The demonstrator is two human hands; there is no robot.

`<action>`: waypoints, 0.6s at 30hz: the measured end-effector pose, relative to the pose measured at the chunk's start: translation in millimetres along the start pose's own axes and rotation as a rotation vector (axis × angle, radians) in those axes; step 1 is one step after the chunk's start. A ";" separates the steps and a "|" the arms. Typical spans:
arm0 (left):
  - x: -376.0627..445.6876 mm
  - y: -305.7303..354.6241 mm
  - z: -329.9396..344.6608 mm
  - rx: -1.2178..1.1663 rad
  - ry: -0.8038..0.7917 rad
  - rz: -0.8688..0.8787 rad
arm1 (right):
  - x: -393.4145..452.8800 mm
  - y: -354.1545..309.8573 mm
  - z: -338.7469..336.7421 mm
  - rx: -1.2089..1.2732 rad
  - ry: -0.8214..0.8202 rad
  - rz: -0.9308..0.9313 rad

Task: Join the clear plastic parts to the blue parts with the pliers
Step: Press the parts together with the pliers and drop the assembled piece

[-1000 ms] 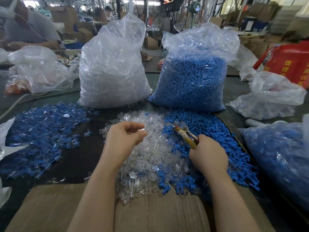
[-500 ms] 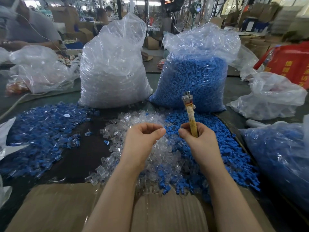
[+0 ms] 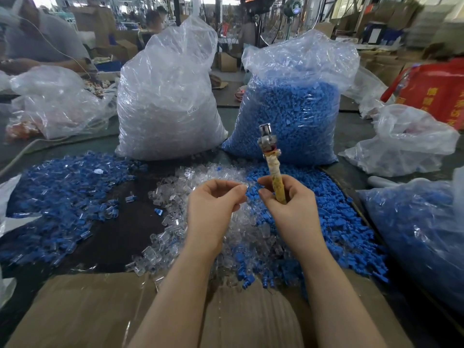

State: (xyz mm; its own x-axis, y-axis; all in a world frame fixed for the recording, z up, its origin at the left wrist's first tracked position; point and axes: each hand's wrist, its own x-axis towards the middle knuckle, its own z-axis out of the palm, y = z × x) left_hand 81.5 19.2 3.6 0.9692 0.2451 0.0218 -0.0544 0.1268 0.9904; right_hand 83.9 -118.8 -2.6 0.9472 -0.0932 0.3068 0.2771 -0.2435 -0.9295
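Observation:
My right hand [image 3: 288, 204] grips the pliers [image 3: 272, 167] by their yellow wrapped handles, metal jaws pointing up and away. My left hand [image 3: 213, 204] is raised beside it, fingertips pinched together on a small clear plastic part that is barely visible. Both hands hover close together above a loose pile of clear parts [image 3: 200, 222] in the middle of the table. A pile of loose blue parts [image 3: 326, 222] lies to the right of it. A spread of joined blue-and-clear pieces [image 3: 62, 197] lies at the left.
A big bag of clear parts [image 3: 168, 104] and a big bag of blue parts [image 3: 291, 114] stand behind the piles. More plastic bags sit at the left [image 3: 57, 104] and right [image 3: 406, 144], with a bag of blue parts [image 3: 426, 234] at near right. Cardboard [image 3: 88, 310] covers the near edge. A person sits at far left.
My right hand lifted the pliers from the blue pile and turned them upright. My left hand moved right to meet it over the clear pile.

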 end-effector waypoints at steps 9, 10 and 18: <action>-1.0 -1.9 1.7 0.093 0.037 0.120 | -2.0 1.7 6.8 -0.125 0.025 -0.054; -1.1 -1.9 2.0 0.116 0.040 0.136 | -2.2 2.0 7.5 -0.143 0.042 -0.059; -5.5 0.3 3.4 0.265 0.018 0.305 | -2.6 1.6 11.5 -0.222 0.163 -0.045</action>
State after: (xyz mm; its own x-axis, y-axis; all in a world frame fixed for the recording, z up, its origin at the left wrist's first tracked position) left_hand 76.9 14.6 4.2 0.9138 0.2502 0.3198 -0.2726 -0.2059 0.9398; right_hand 83.7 -107.8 -7.2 0.8915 -0.2270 0.3920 0.2590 -0.4546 -0.8522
